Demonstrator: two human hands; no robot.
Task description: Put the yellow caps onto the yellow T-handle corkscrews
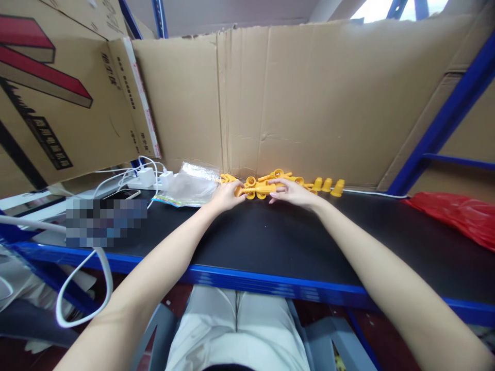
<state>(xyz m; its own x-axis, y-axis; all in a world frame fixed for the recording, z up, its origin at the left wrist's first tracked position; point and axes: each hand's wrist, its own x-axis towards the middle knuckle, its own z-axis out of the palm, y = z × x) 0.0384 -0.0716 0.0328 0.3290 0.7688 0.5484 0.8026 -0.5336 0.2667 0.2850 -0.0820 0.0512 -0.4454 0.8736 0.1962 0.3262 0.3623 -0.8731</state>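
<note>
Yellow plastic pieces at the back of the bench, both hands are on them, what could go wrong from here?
The yellow plastic pieces lie in a loose pile against the cardboard wall; as the left hand and right hand gather them, some might scatter or roll along the black bench top. The three upright yellow caps beside the pile could be knocked over. The clear plastic bag close to the left hand may get pushed aside.

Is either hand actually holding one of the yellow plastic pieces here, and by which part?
Both the left hand and right hand rest on the yellow plastic pieces; any closed grip or its place cannot be told.
</note>
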